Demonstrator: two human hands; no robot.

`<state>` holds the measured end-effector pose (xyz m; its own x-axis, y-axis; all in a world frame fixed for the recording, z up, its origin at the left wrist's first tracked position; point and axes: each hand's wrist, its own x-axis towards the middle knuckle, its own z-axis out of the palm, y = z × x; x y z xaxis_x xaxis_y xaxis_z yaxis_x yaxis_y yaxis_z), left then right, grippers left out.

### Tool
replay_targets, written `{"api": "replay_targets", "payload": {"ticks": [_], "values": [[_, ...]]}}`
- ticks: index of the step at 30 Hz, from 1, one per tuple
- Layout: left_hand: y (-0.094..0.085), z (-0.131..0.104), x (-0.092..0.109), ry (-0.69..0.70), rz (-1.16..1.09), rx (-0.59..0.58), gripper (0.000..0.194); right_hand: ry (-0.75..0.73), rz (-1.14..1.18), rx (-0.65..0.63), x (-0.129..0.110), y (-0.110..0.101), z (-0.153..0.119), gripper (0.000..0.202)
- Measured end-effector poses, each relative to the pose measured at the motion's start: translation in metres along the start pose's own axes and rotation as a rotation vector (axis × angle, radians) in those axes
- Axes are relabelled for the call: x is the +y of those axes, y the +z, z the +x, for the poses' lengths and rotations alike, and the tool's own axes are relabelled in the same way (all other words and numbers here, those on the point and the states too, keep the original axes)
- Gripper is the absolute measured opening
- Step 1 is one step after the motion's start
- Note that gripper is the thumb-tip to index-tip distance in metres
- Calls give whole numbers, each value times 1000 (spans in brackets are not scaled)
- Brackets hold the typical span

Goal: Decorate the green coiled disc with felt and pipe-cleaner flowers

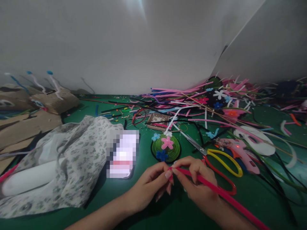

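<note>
Both hands pinch one end of a bright pink pipe cleaner [230, 199], whose long tail runs over my right wrist to the lower right. My left hand [153, 179] has thumb and forefinger closed on the bent tip. Close beside it, my right hand [198, 179] is closed on the same strand. Just beyond my fingers lies a round green coiled piece [176, 147] with pink, blue and white pipe-cleaner flowers on it. Scissors [224, 159] with yellow and red handles lie right of it, partly behind my right hand.
A lit phone [123, 153], its screen blurred, lies left of my hands beside a floral cloth [79, 166]. Cardboard pieces [55, 99] stand far left. At right are a pink glue gun [242, 153], a white ring [256, 140] and heaped pipe cleaners [168, 92] on the green table.
</note>
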<state>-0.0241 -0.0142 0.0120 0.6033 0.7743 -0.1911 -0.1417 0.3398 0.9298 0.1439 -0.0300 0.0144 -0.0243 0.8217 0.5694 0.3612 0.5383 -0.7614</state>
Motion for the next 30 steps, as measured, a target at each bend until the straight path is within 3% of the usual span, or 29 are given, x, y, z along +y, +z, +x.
{"api": "replay_targets", "payload": {"ticks": [11,20,27,30], "values": [[2,-3,-3,-16,-68,6,38,100,72,-93,2,-7,5,42],[4,-3,-3,-6,-34,28,39,140,-8,-149,4,-11,2,44],[6,-3,-9,12,-57,84,37,58,-44,49,-7,3,-1,42],[6,-3,-10,46,-40,131,38,33,-43,29,-9,5,-5,33]]}}
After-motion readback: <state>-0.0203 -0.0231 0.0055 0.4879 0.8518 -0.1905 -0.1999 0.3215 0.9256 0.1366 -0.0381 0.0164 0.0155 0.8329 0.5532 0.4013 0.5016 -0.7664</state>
